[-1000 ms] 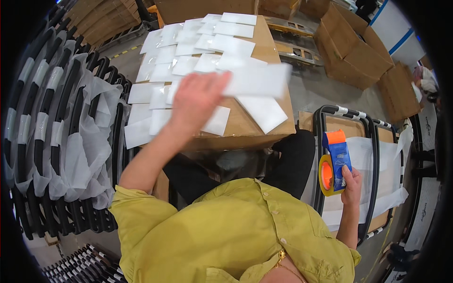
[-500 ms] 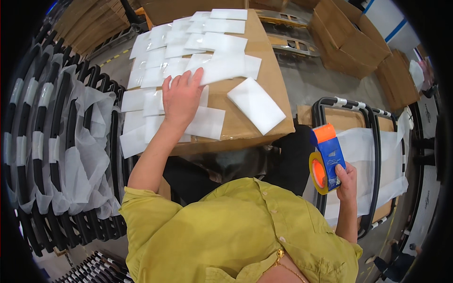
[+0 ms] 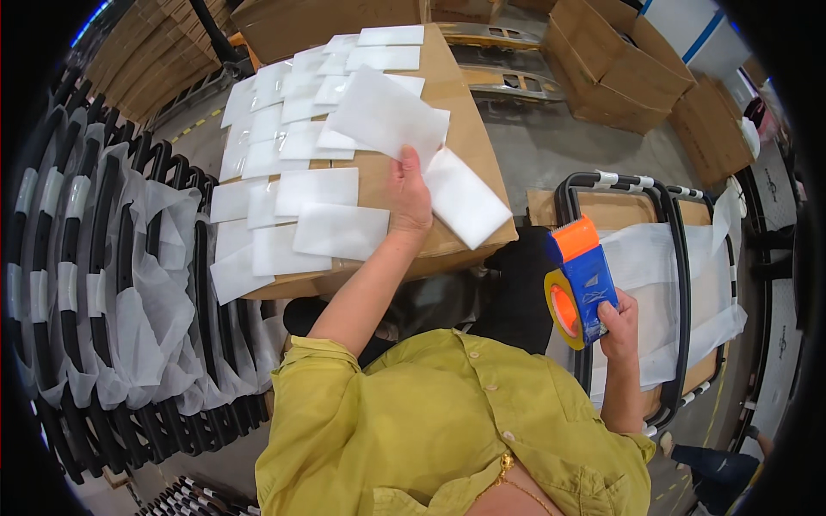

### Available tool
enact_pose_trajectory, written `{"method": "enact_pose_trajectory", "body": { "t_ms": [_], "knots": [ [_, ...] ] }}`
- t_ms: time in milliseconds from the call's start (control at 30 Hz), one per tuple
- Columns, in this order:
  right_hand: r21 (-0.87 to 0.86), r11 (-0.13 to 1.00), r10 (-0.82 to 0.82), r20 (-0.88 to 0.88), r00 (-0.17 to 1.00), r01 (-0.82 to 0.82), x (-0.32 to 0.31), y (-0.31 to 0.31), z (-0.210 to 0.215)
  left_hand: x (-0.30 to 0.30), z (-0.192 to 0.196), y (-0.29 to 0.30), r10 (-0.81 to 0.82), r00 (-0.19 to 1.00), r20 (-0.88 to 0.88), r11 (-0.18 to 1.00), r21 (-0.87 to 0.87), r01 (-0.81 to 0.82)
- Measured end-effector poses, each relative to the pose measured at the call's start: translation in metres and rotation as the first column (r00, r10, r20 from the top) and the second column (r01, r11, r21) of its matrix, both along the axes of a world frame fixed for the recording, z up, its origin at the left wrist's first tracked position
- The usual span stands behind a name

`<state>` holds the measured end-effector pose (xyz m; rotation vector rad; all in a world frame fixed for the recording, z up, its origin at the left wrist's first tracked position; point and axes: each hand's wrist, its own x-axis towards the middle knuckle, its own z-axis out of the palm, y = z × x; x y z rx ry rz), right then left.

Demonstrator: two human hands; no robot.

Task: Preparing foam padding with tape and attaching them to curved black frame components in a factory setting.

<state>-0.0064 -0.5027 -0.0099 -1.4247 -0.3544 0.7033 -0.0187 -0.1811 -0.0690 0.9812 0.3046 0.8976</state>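
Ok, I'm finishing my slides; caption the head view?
Left hand holds a white sheet over a cardboard box; right hand grips a blue tape dispenser.

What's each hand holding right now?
Left hand: holding a white foam sheet.
Right hand: closed on a blue-and-orange tape dispenser.

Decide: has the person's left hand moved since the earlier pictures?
Yes. Judged against the cardboard box, the left hand has moved right, toward the box's right edge.
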Motion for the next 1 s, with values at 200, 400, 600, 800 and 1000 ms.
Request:
{"method": "enact_pose_trajectory", "body": {
  "t_ms": [200, 400, 600, 800, 1000],
  "knots": [
    [0.039, 0.996, -0.079, 0.026, 0.997, 0.078, 0.003, -0.004, -0.008, 0.017, 0.001, -0.034, -0.097, 0.993, -0.062, 0.993, 0.059, 0.1],
    [0.242, 0.97, -0.013, -0.041, 0.999, 0.022, 0.009, 0.027, 0.007, 0.014, 0.022, -0.034, -0.197, 0.977, 0.078, 0.98, 0.003, 0.197],
    [0.333, 0.937, -0.07, -0.119, 0.99, 0.107, 0.03, 0.098, -0.004, 0.008, 0.035, -0.018, -0.082, 0.993, 0.086, 0.982, -0.163, 0.096],
    [0.217, 0.976, 0.005, -0.077, 0.997, 0.012, 0.037, 0.114, 0.003, -0.064, 0.098, 0.053, 0.264, 0.95, -0.168, 0.733, 0.674, -0.085],
    [0.234, 0.972, 0.025, -0.126, 0.992, 0.005, 0.035, 0.117, 0.01, -0.104, 0.058, 0.092, 0.746, 0.662, -0.072, -0.288, 0.861, 0.419]
  ]
}}
